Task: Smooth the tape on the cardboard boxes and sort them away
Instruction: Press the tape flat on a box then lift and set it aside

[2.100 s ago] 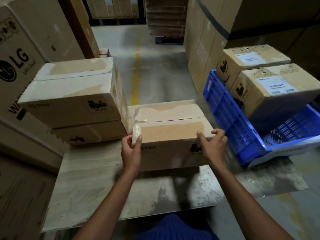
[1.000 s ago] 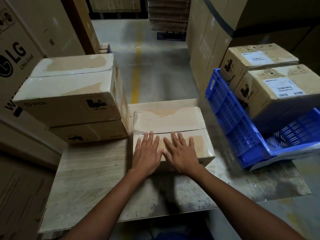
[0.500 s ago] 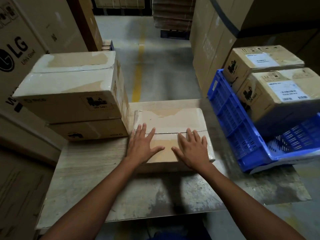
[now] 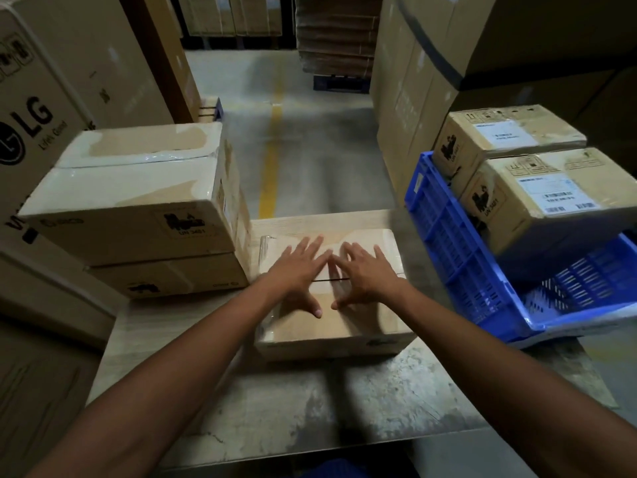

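Observation:
A taped cardboard box (image 4: 331,326) lies flat on the wooden table (image 4: 275,408), in the middle of the head view. My left hand (image 4: 298,274) and my right hand (image 4: 365,274) press flat on its top, side by side over the centre seam, fingers spread and pointing away from me. Clear tape covers the box top and wraps over its left edge. Neither hand holds anything.
Two taped boxes (image 4: 138,201) are stacked at the table's left. A blue plastic crate (image 4: 458,257) at the right holds two labelled boxes (image 4: 537,201). Large cartons (image 4: 41,108) stand at left and right, with a concrete aisle (image 4: 293,139) between them.
Both hands slid forward along the box top and drew together over the seam. Earlier they gripped the box's front corners, then went flat on its top.

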`<state>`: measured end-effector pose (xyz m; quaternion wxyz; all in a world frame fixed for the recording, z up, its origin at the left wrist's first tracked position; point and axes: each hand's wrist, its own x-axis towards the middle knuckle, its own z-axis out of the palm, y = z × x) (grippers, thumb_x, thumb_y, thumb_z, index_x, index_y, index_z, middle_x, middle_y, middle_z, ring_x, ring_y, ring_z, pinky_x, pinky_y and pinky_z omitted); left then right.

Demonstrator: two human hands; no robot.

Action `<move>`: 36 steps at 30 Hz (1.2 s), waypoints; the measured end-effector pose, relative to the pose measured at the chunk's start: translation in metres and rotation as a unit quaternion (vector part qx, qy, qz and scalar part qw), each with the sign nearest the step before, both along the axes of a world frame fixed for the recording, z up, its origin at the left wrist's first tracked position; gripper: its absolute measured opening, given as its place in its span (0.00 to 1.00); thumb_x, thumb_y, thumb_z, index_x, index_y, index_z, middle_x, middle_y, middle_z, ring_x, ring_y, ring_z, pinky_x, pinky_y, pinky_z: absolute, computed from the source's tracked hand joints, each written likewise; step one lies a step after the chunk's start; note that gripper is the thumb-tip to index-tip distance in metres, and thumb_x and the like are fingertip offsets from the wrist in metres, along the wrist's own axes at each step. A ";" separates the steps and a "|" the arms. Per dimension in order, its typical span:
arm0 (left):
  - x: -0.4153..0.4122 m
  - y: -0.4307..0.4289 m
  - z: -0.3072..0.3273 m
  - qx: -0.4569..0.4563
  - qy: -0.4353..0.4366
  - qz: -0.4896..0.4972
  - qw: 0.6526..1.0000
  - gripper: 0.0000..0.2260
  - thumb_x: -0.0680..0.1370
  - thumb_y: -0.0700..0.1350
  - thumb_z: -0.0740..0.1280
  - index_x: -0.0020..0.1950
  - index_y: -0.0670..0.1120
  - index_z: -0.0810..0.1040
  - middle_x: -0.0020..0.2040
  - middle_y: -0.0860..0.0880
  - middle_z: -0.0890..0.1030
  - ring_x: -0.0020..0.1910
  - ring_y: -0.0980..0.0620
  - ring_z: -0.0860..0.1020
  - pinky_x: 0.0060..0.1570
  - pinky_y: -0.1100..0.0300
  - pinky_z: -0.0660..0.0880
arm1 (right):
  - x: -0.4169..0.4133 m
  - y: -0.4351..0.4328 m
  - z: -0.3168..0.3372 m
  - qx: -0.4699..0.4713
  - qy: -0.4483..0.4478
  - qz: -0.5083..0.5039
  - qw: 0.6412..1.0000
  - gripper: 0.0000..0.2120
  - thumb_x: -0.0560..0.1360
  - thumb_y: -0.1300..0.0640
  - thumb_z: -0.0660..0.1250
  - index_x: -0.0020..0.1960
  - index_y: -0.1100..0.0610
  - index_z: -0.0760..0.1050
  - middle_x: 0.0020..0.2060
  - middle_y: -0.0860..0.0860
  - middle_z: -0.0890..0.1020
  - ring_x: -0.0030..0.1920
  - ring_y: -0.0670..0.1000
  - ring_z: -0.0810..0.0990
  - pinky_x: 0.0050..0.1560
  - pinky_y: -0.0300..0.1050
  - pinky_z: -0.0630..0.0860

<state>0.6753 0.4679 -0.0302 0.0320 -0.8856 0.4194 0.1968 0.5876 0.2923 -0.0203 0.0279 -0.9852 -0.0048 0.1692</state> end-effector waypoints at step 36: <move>-0.035 0.028 0.027 -0.596 0.070 0.563 0.569 0.25 0.69 0.66 0.65 0.57 0.50 0.76 0.60 0.44 0.76 0.57 0.45 0.77 0.56 0.45 0.78 | -0.054 -0.019 0.020 0.364 -0.375 -0.518 0.677 0.21 0.80 0.38 0.62 0.61 0.54 0.68 0.57 0.56 0.71 0.53 0.56 0.75 0.51 0.53 0.76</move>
